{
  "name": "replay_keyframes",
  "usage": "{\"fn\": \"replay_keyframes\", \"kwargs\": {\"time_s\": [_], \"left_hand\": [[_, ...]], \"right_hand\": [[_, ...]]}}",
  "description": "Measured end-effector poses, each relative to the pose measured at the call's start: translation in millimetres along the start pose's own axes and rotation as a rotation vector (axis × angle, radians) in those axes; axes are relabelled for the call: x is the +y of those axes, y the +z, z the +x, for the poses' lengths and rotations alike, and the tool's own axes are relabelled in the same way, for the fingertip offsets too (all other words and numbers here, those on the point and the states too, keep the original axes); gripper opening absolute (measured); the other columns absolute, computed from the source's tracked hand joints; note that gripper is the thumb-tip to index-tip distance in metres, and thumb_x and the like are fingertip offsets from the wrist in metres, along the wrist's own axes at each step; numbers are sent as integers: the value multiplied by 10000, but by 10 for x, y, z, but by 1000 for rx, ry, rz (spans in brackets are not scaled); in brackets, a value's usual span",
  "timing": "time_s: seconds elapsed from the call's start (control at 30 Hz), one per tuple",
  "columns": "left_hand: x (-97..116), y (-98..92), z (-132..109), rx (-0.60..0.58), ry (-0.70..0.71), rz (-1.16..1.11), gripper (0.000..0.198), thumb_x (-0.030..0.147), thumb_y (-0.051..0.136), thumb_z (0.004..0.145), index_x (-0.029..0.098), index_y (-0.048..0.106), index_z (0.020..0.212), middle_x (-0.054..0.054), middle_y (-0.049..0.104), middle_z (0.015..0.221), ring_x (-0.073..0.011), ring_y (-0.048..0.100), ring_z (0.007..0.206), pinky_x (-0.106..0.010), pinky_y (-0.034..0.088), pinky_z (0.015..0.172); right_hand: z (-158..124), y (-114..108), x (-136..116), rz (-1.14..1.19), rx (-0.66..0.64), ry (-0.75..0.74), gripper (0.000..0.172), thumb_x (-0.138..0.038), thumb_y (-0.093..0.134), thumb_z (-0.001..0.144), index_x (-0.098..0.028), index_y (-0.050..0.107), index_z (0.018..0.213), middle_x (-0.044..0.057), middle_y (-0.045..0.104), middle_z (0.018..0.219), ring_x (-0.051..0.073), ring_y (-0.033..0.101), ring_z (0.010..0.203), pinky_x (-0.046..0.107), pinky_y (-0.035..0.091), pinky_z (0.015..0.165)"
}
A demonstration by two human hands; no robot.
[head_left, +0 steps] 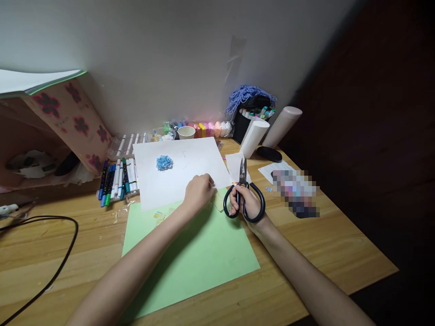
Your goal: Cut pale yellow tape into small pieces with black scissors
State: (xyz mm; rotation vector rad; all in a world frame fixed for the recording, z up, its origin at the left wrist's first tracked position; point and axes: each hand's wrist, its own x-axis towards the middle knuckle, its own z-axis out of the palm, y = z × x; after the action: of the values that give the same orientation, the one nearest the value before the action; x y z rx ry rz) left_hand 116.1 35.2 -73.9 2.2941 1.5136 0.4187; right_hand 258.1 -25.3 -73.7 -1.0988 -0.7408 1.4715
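— Where are the scissors (243, 190)?

— In the right hand (247, 204); its fingers go through the black loops and grip them; the blades point away from the person, closed together as far as I can see, over a small white scrap (234, 165).

— And the left hand (199, 191)?

— Curled shut, knuckles up, on the near edge of the white sheet (180, 174); whether it pinches anything I cannot tell; it lies just beside the right hand, not touching it.

— What lies around them?

— A green sheet (193, 258) under both forearms on the wooden desk (306, 253); a small heap of blue shreds (164, 162) on the white sheet; markers (117, 181) in a row to the left; a paper cup (186, 131) by the wall; a black cable (64, 253) at far left.
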Motion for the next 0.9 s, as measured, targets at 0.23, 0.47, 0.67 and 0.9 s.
{"fn": "replay_keyframes", "kwargs": {"time_s": [0.23,0.47,0.67,0.9], "left_hand": [[7,-1,-15,-28,29,-44,165,291,595,770,181,629,888,-73,640,859,-220,558,854,-297,403,677],[39,33,-10,-58,105,-26,123,284,593,764,183,661,777,-92,605,828,-243,534,847,-318,404,684],[13,-134,31,-22,136,-260,180,307,510,827,184,638,800,-64,641,850,-198,567,818,-314,422,739],[58,-408,-26,-117,-30,-1008,223,372,560,798,152,530,778,-51,652,780,-152,613,750,-306,462,758]], "right_hand": [[2,-3,-8,0,-5,-10,309,-451,611,687,-189,461,623,-66,472,346,108,483,283,215,431,333],[21,-12,-5,22,-19,-9,301,-440,611,682,-191,458,611,-67,466,334,101,462,273,222,442,337],[30,6,5,21,11,-15,350,-483,636,654,-191,450,603,-71,459,330,98,458,266,219,438,326],[20,-8,57,-136,234,-232,395,-523,679,684,-166,511,661,-5,615,539,115,581,382,210,448,385]]}}
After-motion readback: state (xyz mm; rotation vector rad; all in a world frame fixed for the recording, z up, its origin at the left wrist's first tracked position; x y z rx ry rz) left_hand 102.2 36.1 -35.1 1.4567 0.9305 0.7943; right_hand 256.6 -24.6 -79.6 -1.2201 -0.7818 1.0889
